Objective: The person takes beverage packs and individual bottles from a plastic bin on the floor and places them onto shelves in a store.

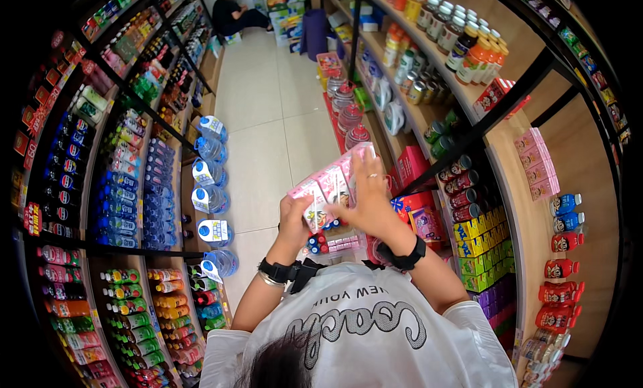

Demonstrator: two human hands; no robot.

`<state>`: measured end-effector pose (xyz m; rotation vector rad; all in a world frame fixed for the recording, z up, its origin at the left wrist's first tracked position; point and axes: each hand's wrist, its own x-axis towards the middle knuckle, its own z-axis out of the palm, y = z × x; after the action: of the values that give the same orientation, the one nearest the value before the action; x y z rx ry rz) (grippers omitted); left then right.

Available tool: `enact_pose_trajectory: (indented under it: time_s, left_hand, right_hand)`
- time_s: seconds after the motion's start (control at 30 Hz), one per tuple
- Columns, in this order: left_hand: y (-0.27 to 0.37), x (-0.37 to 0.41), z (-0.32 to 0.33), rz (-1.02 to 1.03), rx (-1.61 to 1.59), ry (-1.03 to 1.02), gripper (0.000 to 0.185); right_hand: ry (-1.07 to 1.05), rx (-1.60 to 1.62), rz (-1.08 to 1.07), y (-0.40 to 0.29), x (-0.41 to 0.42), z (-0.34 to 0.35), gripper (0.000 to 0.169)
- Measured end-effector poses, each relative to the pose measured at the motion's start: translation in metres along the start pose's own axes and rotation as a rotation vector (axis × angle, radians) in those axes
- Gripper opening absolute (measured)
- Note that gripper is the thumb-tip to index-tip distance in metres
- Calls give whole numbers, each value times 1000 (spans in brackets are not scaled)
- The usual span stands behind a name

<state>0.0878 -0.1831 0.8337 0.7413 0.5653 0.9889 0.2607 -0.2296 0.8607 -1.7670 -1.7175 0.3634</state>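
Pink drink cartons (329, 187), side by side in clear wrap, are held up in front of my chest. My left hand (294, 218) grips their near left end, thumb on top. My right hand (369, 197), with a ring on one finger, lies with spread fingers against the right end of the cartons; whether it grips them cannot be told. Beneath the hands, partly hidden by them and my shirt, are bottles with red and blue caps (316, 243) and more small pink packs (344, 244). Similar pink cartons (536, 164) stand on the right shelf.
Shelves of bottled drinks (123, 207) line the left side. Large water bottles (213, 199) stand in a row along the tiled floor (258, 179). On the right are shelves with bottles (479, 59), cans and boxes, and large red-lidded jars (350, 118). A person (236, 14) sits at the aisle's far end.
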Motion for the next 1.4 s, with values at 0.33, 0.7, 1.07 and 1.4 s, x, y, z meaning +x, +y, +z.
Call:
enact_pose_trajectory:
  time_s: [0.33,0.7,1.07,1.4]
  left_hand:
    - [12,-1,35,156,406,-268,42]
    - [-9,27,15,386,858,9,80]
    - [-34,29,26,-212,227,-202,45]
    - [-83,53,123,-109,417,-660,41]
  right_hand:
    - [-102,674,-107,4,-10,-14,111]
    - [-197,1260,31,22,-27,-51,76]
    - [146,984,213,48,-79,-93,52]
    - [490,529,526,70,-184,-147,44]
